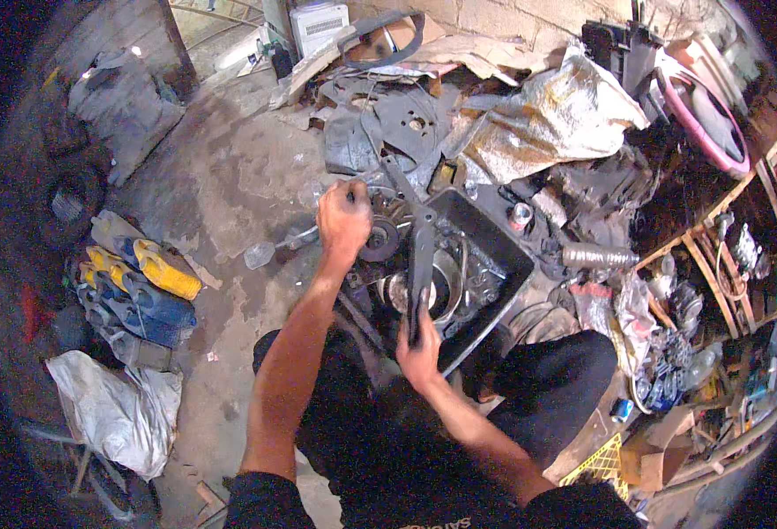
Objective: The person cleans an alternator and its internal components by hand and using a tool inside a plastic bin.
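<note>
My right hand (pixel 420 354) grips the near end of a long dark metal bar (pixel 420 258). A narrower arm (pixel 401 182) meets the bar at a pivot and angles away to the far left. My left hand (pixel 345 218) is curled into a fist left of the bar. A small dark spot shows between its thumb and fingers, but I cannot tell whether it holds something. Beneath the bar lies a black rectangular tray (pixel 524 248) with greasy metal parts in it, among them a metal ring (pixel 456 291). A round dark wheel-like part (pixel 380 238) is beside my left hand.
Beyond the tray lie a flat dark disc (pixel 411 122) and a crumpled woven sack (pixel 547 125). Blue and yellow items (pixel 167 268) and a white sack (pixel 124 410) are on the left floor. Plastic bottles (pixel 669 383) and a yellow plastic crate (pixel 596 463) stand among clutter at right.
</note>
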{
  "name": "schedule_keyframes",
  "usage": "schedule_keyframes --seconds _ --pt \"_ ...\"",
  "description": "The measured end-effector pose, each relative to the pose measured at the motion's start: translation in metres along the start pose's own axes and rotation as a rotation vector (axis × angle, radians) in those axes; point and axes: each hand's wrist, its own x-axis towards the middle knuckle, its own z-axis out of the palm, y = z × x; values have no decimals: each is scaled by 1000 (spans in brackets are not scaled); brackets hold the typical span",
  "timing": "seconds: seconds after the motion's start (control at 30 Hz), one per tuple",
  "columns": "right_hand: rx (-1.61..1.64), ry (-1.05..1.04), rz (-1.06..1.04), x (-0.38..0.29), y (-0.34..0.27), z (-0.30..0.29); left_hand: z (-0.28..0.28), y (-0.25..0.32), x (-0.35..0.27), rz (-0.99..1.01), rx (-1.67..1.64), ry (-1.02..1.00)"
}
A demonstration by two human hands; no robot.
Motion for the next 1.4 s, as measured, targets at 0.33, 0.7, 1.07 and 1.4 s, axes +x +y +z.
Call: schedule_keyframes --seconds 0.33,0.7,1.07,1.4 --pt "-81 35 -247 37 8 13 1 -32 -2 205 7 73" --pt "-133 -76 -214 45 25 7 -8 -30 0 122 -66 22" --pt "-137 -103 -322 63 23 -2 -12 -25 7 -193 -75 -223" --pt "-121 -151 -193 105 -29 13 -15 -21 -2 -99 -96 -135"
